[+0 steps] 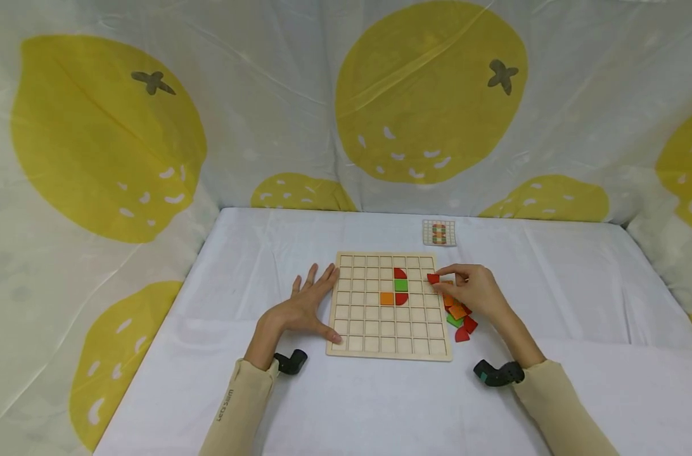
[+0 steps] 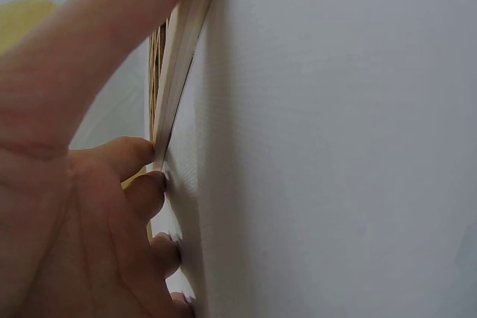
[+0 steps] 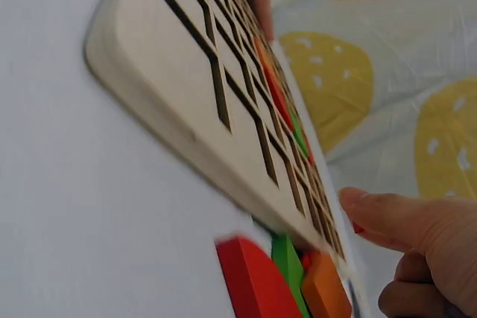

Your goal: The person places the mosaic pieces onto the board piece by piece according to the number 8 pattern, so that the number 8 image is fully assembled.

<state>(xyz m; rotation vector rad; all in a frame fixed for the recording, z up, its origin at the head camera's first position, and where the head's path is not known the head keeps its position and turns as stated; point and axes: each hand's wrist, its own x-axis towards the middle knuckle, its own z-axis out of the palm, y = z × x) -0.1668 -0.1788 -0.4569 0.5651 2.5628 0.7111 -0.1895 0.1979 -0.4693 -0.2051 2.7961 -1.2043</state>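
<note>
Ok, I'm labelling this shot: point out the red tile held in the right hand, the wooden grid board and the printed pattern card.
Red tile (image 1: 433, 278), head view: its visible face.
Wooden grid board (image 1: 388, 313), head view: a bare cell near its middle.
Printed pattern card (image 1: 439, 233), head view: its coloured pattern.

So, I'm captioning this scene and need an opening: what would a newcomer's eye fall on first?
Probably the big yellow fruit prints across the pale cloth backdrop. Then the square wooden grid board below, four red, green and orange tiles in it. The left hand touches the board's left edge; the right hand pinches a red tile by the right.
</note>
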